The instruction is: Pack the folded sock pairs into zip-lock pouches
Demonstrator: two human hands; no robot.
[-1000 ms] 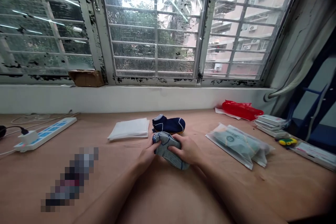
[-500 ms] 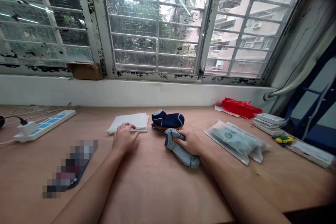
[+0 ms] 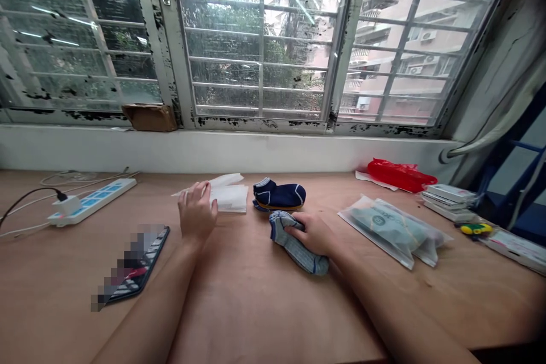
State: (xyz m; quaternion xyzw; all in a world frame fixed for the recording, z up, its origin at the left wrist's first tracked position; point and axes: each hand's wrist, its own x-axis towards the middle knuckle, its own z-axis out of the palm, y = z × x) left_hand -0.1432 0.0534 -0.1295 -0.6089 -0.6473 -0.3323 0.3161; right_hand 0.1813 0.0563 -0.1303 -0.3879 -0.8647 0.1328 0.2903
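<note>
The left hand (image 3: 197, 213) touches white sheets (image 3: 230, 199) at ten o'clock from the gray socks (image 3: 301, 251); I cannot tell whether it grips. Bare counter (image 3: 239, 307) opens toward seven; navy socks (image 3: 282, 197) lie near eleven. The right hand (image 3: 314, 233) is clamped on the gray socks; the counter's near edge shows around five, a plastic bag (image 3: 394, 230) near three.

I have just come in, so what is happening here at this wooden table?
A person is handling socks and thin white sheets at the table. The right hand has folded grey socks in its grip. The left hand is at the white sheets; whether it pinches one is hard to tell. Navy socks lie just beyond the grey ones, and a clear plastic bag with something inside lies off to the right.
</note>
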